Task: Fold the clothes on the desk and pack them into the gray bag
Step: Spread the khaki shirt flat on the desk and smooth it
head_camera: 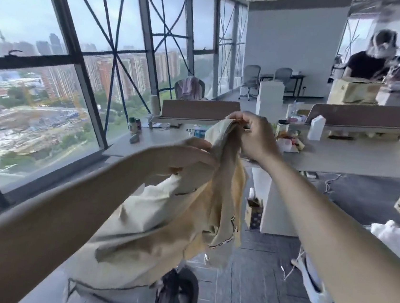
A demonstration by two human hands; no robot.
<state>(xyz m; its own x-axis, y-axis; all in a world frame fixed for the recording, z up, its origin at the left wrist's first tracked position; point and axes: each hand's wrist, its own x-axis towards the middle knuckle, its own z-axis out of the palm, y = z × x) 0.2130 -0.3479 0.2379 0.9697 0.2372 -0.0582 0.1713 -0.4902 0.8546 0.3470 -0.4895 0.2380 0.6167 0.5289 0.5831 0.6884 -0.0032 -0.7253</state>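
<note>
Beige fabric garment with dark trim [162, 211] hangs bunched in the air, held up by both hands nearer than the long pale worktop [342, 159]. The left hand [188, 157] grips a gathered fold near its top with curled fingers, while the right hand [253, 135], just beside it and slightly farther, pinches the upper edge.

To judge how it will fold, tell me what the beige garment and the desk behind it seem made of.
Garment: thin matte woven cloth, probably cotton; it hangs limp in soft creases from the left hand and right hand. Desk: hard, smooth pale gray board, likely laminate; flat top, thin straight edge.
</note>
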